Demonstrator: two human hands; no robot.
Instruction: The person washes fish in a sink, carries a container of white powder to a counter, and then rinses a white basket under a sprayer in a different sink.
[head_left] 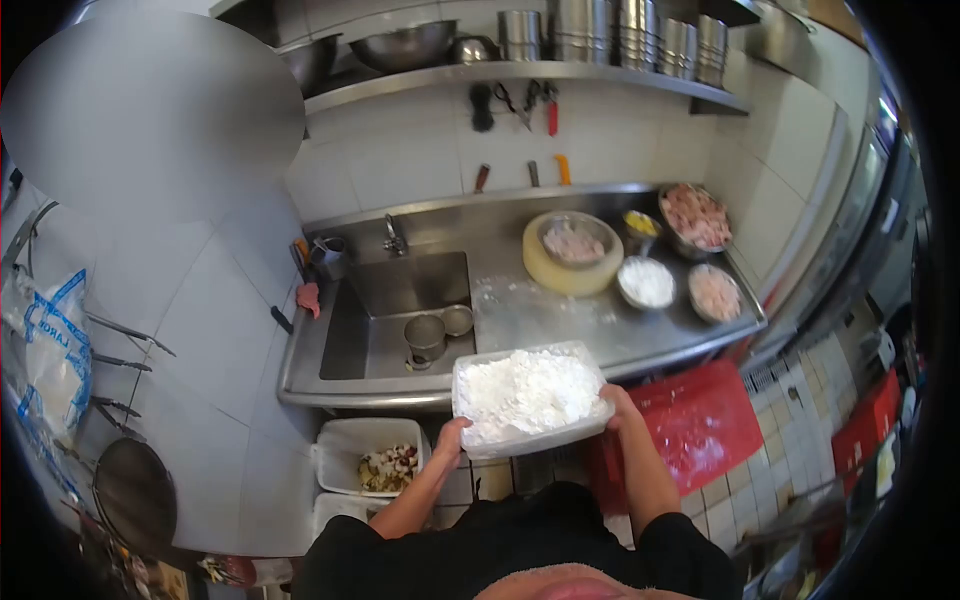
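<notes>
Between my hands is a white plastic tub (520, 443) heaped with white powder (530, 392), held in front of the steel counter's edge. My left hand (452, 440) grips its left end, and my right hand (622, 405) is closed round the right end. The fingers under the tub are hidden. Beyond it on the counter stand a bowl of white powder (647, 283), a bowl of pale raw meat (715, 293) and a larger bowl of pink meat (695, 217). Another metal bowl with meat (576, 241) rests on a thick round yellowish block (560, 278).
The steel sink (400, 290) at left holds metal strainers (425, 338). Below it sits a white bin with food scraps (388, 468). A red plastic lid or board (700, 425) lies low on the right. Steel pots and bowls line the wall shelf (520, 70).
</notes>
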